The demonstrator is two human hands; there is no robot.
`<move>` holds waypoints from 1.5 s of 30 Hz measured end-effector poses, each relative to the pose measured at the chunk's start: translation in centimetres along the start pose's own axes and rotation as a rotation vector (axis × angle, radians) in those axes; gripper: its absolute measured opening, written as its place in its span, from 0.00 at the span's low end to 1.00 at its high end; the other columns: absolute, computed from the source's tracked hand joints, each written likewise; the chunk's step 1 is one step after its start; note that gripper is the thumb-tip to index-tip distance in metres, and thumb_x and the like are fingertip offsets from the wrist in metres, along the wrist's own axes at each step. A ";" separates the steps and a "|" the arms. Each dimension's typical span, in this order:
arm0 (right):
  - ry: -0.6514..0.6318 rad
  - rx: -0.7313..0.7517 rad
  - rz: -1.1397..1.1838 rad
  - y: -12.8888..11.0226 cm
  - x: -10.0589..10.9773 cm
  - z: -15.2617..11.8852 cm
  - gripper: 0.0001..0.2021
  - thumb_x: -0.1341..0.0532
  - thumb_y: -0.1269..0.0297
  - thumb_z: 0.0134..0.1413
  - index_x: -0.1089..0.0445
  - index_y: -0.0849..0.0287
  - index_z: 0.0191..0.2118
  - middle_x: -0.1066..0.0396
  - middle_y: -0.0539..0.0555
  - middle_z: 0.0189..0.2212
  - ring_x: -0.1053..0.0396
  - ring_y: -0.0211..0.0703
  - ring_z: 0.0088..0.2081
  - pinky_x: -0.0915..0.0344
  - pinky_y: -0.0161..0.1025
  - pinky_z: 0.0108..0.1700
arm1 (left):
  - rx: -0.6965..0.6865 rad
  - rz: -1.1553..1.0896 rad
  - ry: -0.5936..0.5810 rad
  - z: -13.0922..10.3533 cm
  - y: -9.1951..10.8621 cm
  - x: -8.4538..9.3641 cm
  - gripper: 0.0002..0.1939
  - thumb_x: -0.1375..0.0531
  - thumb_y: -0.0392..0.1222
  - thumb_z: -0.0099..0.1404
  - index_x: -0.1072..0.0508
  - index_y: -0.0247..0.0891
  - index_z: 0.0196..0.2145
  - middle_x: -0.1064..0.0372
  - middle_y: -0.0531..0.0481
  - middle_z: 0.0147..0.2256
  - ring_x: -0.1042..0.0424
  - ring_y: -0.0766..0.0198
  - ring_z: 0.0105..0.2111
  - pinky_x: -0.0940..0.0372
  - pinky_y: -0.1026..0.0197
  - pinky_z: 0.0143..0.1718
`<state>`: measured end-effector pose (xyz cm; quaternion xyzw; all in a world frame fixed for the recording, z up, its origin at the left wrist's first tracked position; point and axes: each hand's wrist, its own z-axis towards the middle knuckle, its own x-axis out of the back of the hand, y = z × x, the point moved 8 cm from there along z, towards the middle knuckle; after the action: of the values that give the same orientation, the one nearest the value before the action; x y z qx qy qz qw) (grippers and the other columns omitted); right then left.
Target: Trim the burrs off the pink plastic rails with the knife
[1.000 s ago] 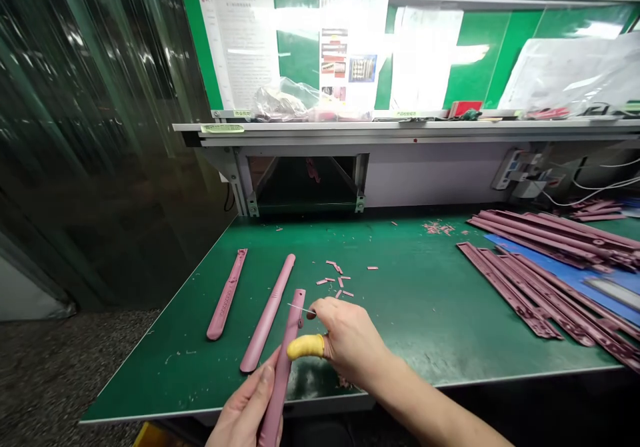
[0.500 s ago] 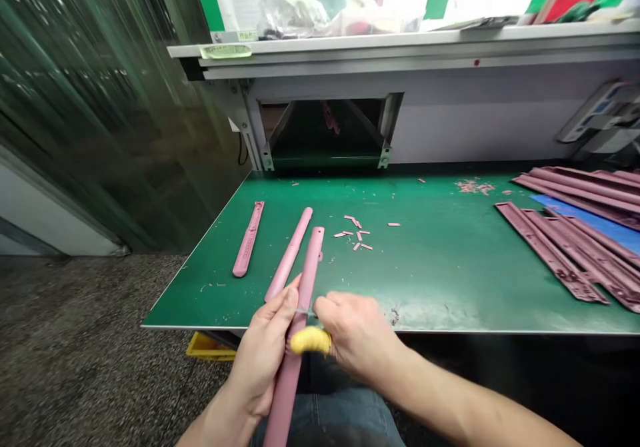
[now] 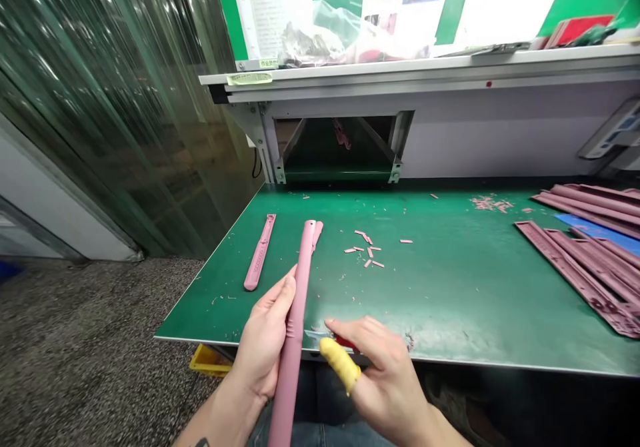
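My left hand (image 3: 267, 337) is wrapped round a long pink plastic strip (image 3: 299, 294), which slants up from my lap over the green table. A small hole shows near its far end. In my right hand (image 3: 383, 367) is a small knife (image 3: 345, 342) with a red handle and a short blade; the blade points at the strip and sits just right of it, apart. A yellow cover (image 3: 340, 364) is on my right thumb. Behind the held strip, a second pink piece (image 3: 317, 232) lies mostly hidden. Farther left, another pink piece (image 3: 260, 254) lies with its hollow side up.
Small pink offcuts (image 3: 369, 250) lie mid-table, with a heap of scraps (image 3: 493, 204) farther back. Several pink pieces (image 3: 585, 267) are piled at the right by a blue sheet (image 3: 607, 227). A chute opening (image 3: 343, 147) and a shelf (image 3: 400, 67) stand behind. Below the left edge is a yellow bin (image 3: 210, 360).
The knife has come off the strip, moving right and down, and my right hand has loosened its curl. The strip has turned more upright. The whole view has shifted slightly.
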<state>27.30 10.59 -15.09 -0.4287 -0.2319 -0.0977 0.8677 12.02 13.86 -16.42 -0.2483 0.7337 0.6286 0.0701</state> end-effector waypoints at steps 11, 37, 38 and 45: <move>0.156 0.006 -0.068 1.0 2.5 1.8 0.10 0.38 0.67 0.56 0.25 0.59 0.44 0.23 0.54 0.31 0.30 0.42 0.30 0.36 0.38 0.33 | 0.136 0.089 -0.090 -2.2 -1.8 -1.8 0.22 0.38 0.49 0.61 0.28 0.43 0.52 0.26 0.54 0.27 0.29 0.70 0.27 0.34 0.72 0.32; -0.083 0.074 -0.574 2.2 2.3 6.1 0.29 0.52 0.37 0.58 0.31 0.60 0.32 0.31 0.52 0.25 0.36 0.40 0.27 0.49 0.35 0.27 | 0.200 0.065 -0.062 -3.8 -5.1 -0.3 0.26 0.30 0.51 0.49 0.25 0.39 0.45 0.31 0.54 0.20 0.37 0.75 0.13 0.43 0.75 0.14; -0.087 0.076 -0.600 2.2 2.4 6.2 0.29 0.52 0.37 0.58 0.32 0.60 0.30 0.32 0.52 0.24 0.37 0.39 0.26 0.51 0.35 0.26 | 0.210 0.017 -0.050 -3.9 -5.0 -0.4 0.24 0.28 0.48 0.47 0.23 0.39 0.42 0.29 0.53 0.22 0.34 0.74 0.17 0.39 0.75 0.17; -0.063 0.090 -0.613 1.4 1.6 5.0 0.27 0.55 0.41 0.62 0.39 0.58 0.26 0.36 0.49 0.22 0.43 0.36 0.22 0.59 0.37 0.24 | 0.184 -0.044 -0.126 -3.6 -3.9 -1.2 0.17 0.30 0.40 0.52 0.21 0.44 0.42 0.24 0.53 0.29 0.26 0.69 0.31 0.31 0.72 0.36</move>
<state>27.63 15.39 -12.65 -0.3030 -0.3812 -0.3310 0.8083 15.54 10.44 -18.69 -0.2165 0.7768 0.5714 0.1524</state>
